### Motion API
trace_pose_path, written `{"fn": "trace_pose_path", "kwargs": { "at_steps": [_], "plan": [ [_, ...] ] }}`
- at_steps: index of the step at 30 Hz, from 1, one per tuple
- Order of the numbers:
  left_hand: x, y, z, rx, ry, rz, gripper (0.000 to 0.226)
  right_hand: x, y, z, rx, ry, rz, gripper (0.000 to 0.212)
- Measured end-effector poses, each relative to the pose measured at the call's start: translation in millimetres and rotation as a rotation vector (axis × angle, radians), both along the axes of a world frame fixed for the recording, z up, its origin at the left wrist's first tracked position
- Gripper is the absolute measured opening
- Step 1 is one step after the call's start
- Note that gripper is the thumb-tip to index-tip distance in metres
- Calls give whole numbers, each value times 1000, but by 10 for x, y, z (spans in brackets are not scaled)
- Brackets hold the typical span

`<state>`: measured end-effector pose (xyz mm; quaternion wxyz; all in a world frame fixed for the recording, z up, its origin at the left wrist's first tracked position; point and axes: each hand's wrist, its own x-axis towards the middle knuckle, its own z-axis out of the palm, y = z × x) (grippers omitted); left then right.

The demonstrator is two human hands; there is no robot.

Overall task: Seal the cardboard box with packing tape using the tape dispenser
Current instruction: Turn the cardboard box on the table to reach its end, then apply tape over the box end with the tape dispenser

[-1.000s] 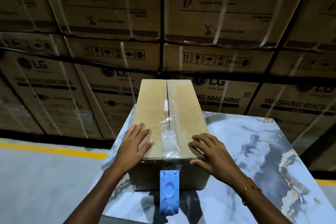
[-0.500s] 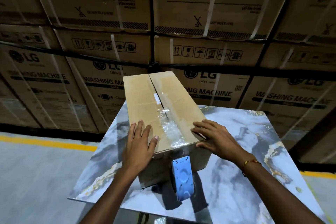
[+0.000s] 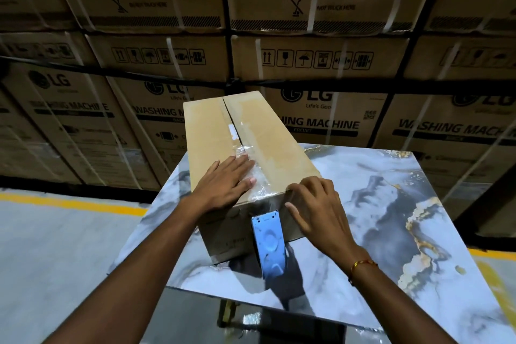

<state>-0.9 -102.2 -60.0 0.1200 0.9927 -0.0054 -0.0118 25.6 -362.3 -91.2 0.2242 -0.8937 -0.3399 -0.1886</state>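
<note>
A long brown cardboard box (image 3: 212, 134) lies on the marble-patterned table (image 3: 377, 226), its two top flaps closed with the seam running away from me. Crinkled clear packing tape (image 3: 259, 184) covers the near part of the seam and folds over the near edge. A blue tape dispenser (image 3: 269, 246) hangs against the box's near face, attached by the tape. My left hand (image 3: 226, 184) lies flat on the box top, fingers spread, just left of the tape. My right hand (image 3: 318, 207) rests on the box's near right corner, fingers spread, holding nothing.
Stacks of strapped washing-machine cartons (image 3: 329, 64) form a wall right behind the table. Grey floor with a yellow line (image 3: 72, 204) lies to the left. The table's near edge (image 3: 251, 304) is close below the dispenser.
The box has turned so its far end swings left. My left hand slid forward along the top toward the tape. My right hand moved down onto the near right corner.
</note>
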Motion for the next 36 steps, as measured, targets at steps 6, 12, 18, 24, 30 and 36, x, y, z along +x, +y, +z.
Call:
{"fn": "trace_pose_path", "kwargs": {
  "at_steps": [6,12,18,24,30,36],
  "plan": [
    [-22,-23,-91,77,-3,14,63,-404,196,-327,95,265,11,81],
    [-13,-17,-99,106,-21,-8,62,-634,403,-600,209,410,-55,105],
    [30,27,-107,117,-18,-11,64,-679,412,-653,256,308,-102,75],
    [48,34,-109,118,-34,-21,65,-760,360,-643,253,223,-131,68],
    [82,44,-79,94,-20,-24,68,-918,324,-761,280,200,-171,63],
    [94,-3,-73,66,-30,-39,66,-1030,171,-782,231,219,-175,60]
  ]
}}
